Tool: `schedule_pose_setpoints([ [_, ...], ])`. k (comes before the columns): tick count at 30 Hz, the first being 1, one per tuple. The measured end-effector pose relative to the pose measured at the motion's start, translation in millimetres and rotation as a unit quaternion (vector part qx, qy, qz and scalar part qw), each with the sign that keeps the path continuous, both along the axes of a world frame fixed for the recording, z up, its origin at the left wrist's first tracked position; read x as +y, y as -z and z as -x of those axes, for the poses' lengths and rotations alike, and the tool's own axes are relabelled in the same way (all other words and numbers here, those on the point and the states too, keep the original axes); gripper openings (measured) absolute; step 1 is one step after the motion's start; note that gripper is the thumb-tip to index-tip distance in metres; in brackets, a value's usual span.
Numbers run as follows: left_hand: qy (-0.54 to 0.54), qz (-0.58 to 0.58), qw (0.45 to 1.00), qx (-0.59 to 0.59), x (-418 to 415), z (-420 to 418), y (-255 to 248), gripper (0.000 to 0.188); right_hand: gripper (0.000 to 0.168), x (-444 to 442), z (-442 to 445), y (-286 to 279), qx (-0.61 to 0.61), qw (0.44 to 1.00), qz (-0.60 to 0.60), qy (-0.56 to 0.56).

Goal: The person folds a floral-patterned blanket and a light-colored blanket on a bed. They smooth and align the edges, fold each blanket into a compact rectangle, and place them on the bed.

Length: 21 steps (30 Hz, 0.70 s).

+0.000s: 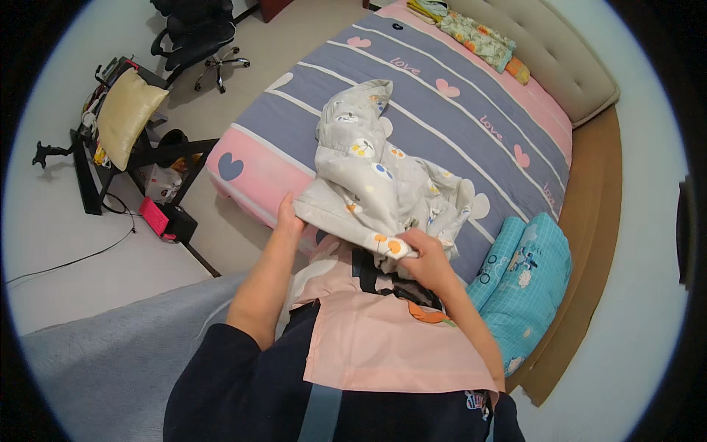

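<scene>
A bunched light grey fabric cover, printed with fruit and flowers, lies across the near part of the bed. Its near hem is stretched between my two hands. My left hand grips the hem's left corner over the bed's pink edge. Farther right, my right hand pinches the same hem near an orange cherry print. Folds hide the rest of the cover's shape. Beneath it is a bedsheet with blue-grey bands, white stripes and hearts.
Rolled turquoise bedding lies at the bed's right side. Folded floral textiles rest by the padded headboard. To the left stand a black office chair and a dark metal frame with a yellow cushion. A cable trails at left.
</scene>
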<state>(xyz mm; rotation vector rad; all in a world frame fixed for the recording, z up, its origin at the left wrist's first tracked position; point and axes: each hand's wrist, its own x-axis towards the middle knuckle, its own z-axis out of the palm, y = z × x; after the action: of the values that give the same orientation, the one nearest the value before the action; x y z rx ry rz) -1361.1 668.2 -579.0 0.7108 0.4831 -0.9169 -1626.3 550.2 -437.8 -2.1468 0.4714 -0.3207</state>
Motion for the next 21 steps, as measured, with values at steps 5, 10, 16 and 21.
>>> schedule_pose_setpoints([
  [5,-0.012,-0.102,0.905,-0.413,-8.4,-38.3,-63.2,0.039,0.040,-10.2,18.7,2.0,-0.002,1.000,0.028,0.008],
  [10,0.168,-0.206,0.581,-0.769,-28.3,27.3,-157.4,0.050,0.042,-42.9,34.1,-20.1,-0.010,0.976,-0.097,0.197],
  [16,0.431,-0.115,0.378,-0.811,-32.4,134.5,-145.5,0.055,0.036,-31.2,12.4,5.5,-0.053,0.904,-0.345,0.248],
  [21,0.445,-0.081,0.405,-0.794,-22.1,132.4,-134.9,0.041,0.031,-21.4,11.1,26.3,-0.150,0.920,-0.267,0.243],
])
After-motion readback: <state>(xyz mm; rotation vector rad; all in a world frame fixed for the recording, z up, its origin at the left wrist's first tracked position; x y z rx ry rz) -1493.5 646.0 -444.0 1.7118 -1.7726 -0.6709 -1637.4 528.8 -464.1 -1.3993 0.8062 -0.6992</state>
